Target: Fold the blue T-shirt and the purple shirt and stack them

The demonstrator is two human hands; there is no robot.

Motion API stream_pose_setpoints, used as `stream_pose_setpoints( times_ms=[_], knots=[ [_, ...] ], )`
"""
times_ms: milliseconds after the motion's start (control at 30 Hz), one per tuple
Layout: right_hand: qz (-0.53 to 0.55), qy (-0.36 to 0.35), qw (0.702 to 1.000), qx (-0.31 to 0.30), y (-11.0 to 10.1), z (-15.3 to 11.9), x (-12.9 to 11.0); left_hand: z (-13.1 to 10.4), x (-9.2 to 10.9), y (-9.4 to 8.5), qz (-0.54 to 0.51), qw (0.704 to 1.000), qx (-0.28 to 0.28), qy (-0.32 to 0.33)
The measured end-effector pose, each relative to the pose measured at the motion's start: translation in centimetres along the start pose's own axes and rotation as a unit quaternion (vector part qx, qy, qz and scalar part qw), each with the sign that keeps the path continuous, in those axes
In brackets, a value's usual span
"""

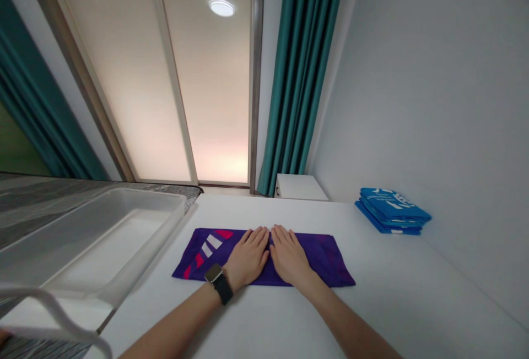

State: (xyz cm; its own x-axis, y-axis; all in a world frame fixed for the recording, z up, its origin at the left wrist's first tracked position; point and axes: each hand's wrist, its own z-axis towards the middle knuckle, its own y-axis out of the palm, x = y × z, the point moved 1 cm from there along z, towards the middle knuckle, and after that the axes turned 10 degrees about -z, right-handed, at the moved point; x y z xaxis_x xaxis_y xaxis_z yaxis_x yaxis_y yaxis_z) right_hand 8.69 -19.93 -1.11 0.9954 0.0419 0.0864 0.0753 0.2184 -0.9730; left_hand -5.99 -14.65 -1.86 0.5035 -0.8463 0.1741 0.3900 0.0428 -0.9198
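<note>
A purple cloth (320,257), folded into a long flat strip, lies across the white table in front of me. White and pink stripes mark its left part. My left hand (248,254), with a black watch (219,283) on the wrist, rests palm down on the middle of the cloth. Just right of it, my right hand (287,254) presses flat on the same cloth. Both hands have their fingers stretched out toward the far edge, side by side and nearly touching. The cloth under the palms is hidden.
A stack of folded blue cloths (392,210) with white print sits at the table's right, near the wall. Left of the table stands a translucent plastic bin (177,213). A small white cabinet (301,187) is beyond the table (264,320), by green curtains (301,72).
</note>
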Motion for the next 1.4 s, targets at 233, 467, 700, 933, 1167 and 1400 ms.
stream_pose_setpoints(
  times_ms=[233, 467, 700, 933, 1167, 1400],
  knots=[
    [0.028, 0.018, 0.999, -0.029, 1.2, 0.0, 0.4, -0.3, -1.2, 1.2, -0.037, 0.999, -0.003, -0.033],
    [0.005, 0.082, 0.996, -0.039, 1.4, -1.1, 3.1, -1.1, -2.4, 0.4, -0.035, 0.997, -0.012, -0.064],
    [-0.01, 0.1, 0.994, -0.046, 2.2, -2.3, 6.1, -5.6, -7.5, -2.4, -0.012, 0.991, -0.025, -0.128],
    [-0.013, 0.106, 0.993, -0.052, 2.3, -2.5, 6.4, -8.5, -9.9, -3.2, 0.014, 0.99, -0.007, -0.141],
    [-0.011, 0.107, 0.993, -0.048, 2.7, -2.2, 6.6, -8.3, -10.7, -2.7, 0.014, 0.991, -0.003, -0.133],
    [-0.037, 0.119, 0.992, -0.028, 1.3, -2.1, 5.2, -6.3, -8.2, -3.6, 0.039, 0.989, 0.018, -0.142]
  ],
)
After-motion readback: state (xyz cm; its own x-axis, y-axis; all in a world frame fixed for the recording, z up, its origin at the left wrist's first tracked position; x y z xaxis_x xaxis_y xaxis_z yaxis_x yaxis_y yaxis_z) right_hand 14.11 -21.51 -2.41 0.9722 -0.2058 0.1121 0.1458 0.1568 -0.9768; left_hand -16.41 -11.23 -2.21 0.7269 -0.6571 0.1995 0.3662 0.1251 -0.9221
